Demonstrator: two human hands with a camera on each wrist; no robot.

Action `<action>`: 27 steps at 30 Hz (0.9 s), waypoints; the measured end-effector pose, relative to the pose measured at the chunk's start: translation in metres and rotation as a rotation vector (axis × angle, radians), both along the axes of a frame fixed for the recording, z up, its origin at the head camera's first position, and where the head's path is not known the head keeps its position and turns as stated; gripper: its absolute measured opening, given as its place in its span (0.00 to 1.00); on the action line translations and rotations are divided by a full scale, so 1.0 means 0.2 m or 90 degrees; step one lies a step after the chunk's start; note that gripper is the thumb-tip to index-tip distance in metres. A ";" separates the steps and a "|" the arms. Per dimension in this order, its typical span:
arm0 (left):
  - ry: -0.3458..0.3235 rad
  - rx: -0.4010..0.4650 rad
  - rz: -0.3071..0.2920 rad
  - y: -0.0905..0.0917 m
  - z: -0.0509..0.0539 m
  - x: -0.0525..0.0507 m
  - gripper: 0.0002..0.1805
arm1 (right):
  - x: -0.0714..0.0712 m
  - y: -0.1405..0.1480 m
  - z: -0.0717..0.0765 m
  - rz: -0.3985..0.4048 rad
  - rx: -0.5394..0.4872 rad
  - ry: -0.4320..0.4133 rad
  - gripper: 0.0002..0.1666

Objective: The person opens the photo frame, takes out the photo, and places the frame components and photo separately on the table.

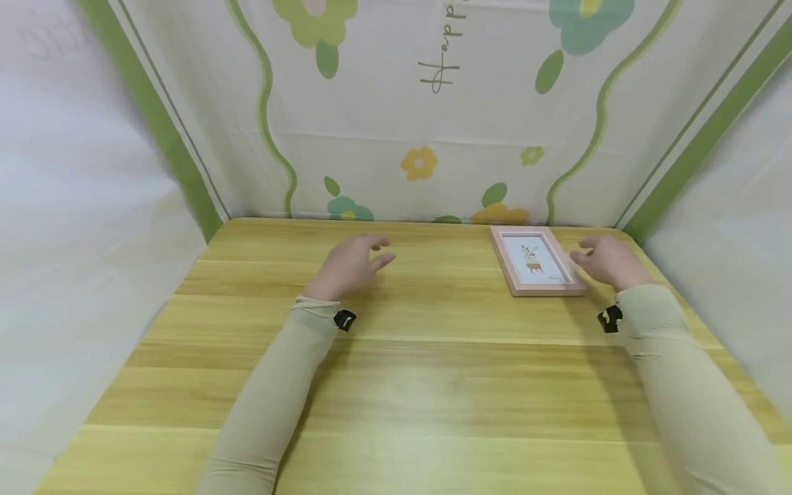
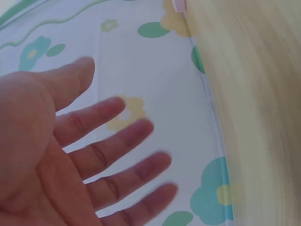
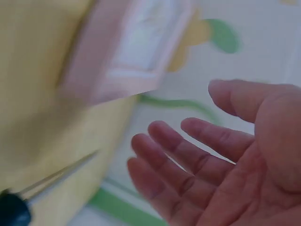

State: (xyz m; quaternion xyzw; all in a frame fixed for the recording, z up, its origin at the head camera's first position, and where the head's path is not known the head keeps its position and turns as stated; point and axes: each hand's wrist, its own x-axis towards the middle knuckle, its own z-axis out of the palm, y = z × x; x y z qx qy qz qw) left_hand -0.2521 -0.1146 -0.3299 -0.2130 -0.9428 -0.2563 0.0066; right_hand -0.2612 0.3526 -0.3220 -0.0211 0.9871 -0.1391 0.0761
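A pink picture frame point(image 1: 512, 269) with a plant print lies face up at the table's far right. My right hand point(image 1: 609, 261) is just right of it, fingers loosely bent and holding nothing. In the right wrist view, the blurred frame point(image 3: 82, 70) is apart from the fingertips point(image 3: 141, 172). My left hand point(image 1: 349, 265) hovers over the far left-middle of the table, holding nothing. Its fingers point(image 2: 117, 143) are spread and nearly straight in the left wrist view. A dark rounded thing with a thin pointed shaft point(image 3: 66, 174) shows low in the right wrist view; its kind is unclear.
The wooden table point(image 1: 421, 392) reaches back to a white cloth point(image 1: 383, 110) printed with flowers and green lines. White sheets point(image 1: 80, 206) hang at both sides. Each wrist wears a small black device, such as the left one point(image 1: 344, 320).
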 end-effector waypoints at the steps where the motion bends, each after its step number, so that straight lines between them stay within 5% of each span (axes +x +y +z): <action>1: 0.001 0.011 0.001 0.00 0.00 0.00 0.23 | -0.01 0.03 -0.02 0.001 0.004 -0.006 0.41; 11: 0.010 0.059 0.022 -0.02 0.01 0.03 0.14 | -0.10 0.09 -0.22 -0.029 0.002 -0.066 0.38; 17: -0.003 0.045 0.022 -0.02 0.01 0.03 0.14 | -0.11 0.08 -0.25 -0.057 -0.022 -0.101 0.36; 27: -0.037 0.038 0.017 -0.03 -0.01 0.01 0.13 | -0.13 0.04 -0.28 -0.022 0.044 -0.109 0.29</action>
